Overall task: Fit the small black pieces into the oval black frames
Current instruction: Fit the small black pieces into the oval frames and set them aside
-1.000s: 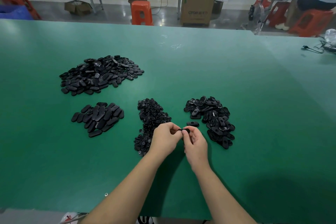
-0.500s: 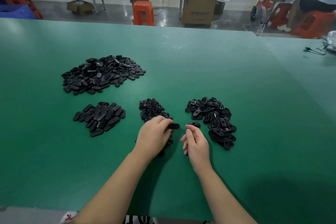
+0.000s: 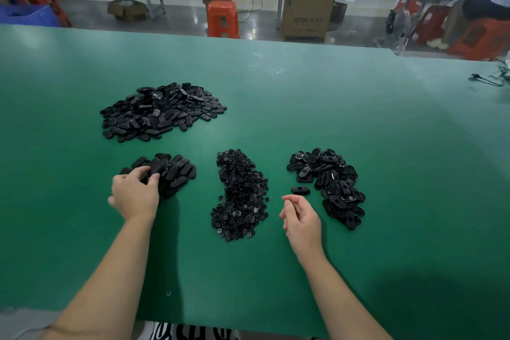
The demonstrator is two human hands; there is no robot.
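Green tabletop [image 3: 358,124] in a workshop, benches and orange stools [image 3: 222,18] beyond. Left hand [image 3: 136,192] rests on the near-left pile of ovals [image 3: 171,172], fingertips pinching one oval piece. Right hand [image 3: 302,218] hangs loosely curled, holding nothing. Small black pieces [image 3: 240,196] heaped at centre; oval frames [image 3: 331,182] heaped near right, one stray frame [image 3: 300,190] just beside the right hand. Big pile [image 3: 160,112] far left. Parts look light, stiff, smooth plastic: likely slippery, best pinched by the edges. Nothing blocks either hand's reach.
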